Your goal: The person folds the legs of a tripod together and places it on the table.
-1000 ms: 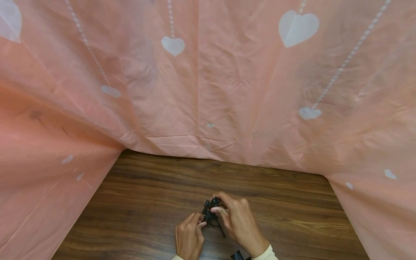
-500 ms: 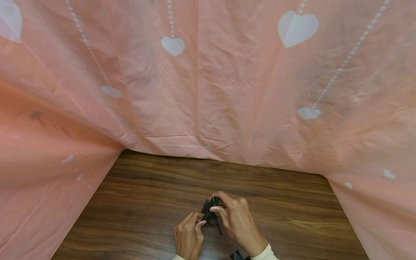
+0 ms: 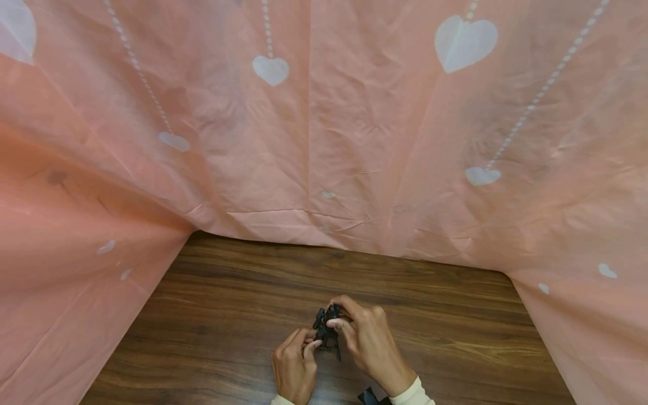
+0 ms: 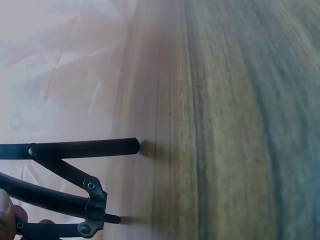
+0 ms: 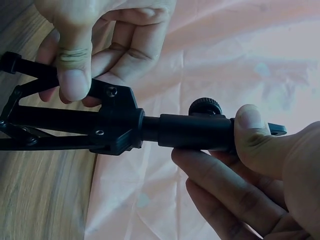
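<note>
This is a small draped-off booth; whether it stands in a home or elsewhere cannot be told. Creased pink sheeting [image 3: 354, 152], printed with white hearts [image 3: 466, 44] and dotted lines [image 3: 549, 81], encloses the far, left and right sides of a brown wood-grain counter [image 3: 228, 292].

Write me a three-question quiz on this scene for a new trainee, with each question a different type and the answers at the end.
1. True or false: the left hand pinches a leg of the black folding stand.

2. Fill in the blank: the pink curtain is printed with pale ____.

3. Short answer: in the right wrist view, which part of the stand does the right hand hold?

Key:
1. True.
2. Hearts.
3. The tube with the ribbed knob, near its end away from the legs.
</note>
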`<state>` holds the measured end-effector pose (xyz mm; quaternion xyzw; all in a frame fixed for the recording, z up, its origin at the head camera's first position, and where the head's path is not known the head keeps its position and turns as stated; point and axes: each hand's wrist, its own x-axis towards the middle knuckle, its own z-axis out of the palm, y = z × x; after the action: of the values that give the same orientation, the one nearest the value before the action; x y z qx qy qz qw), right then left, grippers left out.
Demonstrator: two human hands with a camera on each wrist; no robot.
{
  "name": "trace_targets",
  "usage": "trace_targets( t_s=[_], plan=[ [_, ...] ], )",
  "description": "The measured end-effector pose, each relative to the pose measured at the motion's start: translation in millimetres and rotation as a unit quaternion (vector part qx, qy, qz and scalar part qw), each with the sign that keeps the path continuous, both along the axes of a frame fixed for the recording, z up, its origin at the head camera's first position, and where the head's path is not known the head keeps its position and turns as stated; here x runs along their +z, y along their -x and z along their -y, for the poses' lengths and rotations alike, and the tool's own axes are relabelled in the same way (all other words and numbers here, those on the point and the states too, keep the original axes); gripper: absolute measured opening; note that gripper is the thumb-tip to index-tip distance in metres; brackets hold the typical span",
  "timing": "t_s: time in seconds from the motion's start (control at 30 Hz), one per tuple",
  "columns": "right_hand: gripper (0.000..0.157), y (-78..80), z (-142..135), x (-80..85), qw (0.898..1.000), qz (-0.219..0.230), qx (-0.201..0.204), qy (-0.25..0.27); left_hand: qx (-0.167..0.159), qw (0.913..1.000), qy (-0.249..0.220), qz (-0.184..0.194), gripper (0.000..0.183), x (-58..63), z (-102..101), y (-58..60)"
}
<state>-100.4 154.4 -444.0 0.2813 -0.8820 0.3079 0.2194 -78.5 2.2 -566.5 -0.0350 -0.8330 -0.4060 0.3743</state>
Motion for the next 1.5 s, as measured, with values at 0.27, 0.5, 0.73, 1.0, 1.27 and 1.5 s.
trace_targets(
  t_s=[0.27,0.5,0.73,1.0,1.27,1.5],
  plan=[
    [0.027,0.9,0.3,-1.3,1.0,0.013,0.008,0.012,-0.007,0.9992,-0.039,-0.006,0.023,-1.6,-1.5,0.8],
    [0.027,1.0,0.2,-4.0,0.999,0.022,0.009,0.023,-0.012,0.9962,-0.085,0.012,0.025,-3.2,-5.1,0.0],
    [0.025,2.1,0.3,-4.4,0.999,0.032,0.011,0.037,-0.012,0.9919,-0.124,0.027,0.025,-2.9,-8.8,-0.3],
    [0.027,4.4,-0.2,-1.0,0.998,0.046,0.003,0.05,-0.052,0.9882,-0.129,0.063,0.025,1.8,-2.7,3.2],
    [0.037,1.4,-2.5,-5.8,0.992,0.086,-0.004,0.088,-0.118,0.9809,-0.096,0.121,0.029,8.3,15.4,0.2],
    [0.054,-0.9,-17.4,-14.5,0.991,0.055,-0.04,0.112,-0.114,0.9844,-0.082,0.107,0.041,28.3,40.7,0.8]
  ],
)
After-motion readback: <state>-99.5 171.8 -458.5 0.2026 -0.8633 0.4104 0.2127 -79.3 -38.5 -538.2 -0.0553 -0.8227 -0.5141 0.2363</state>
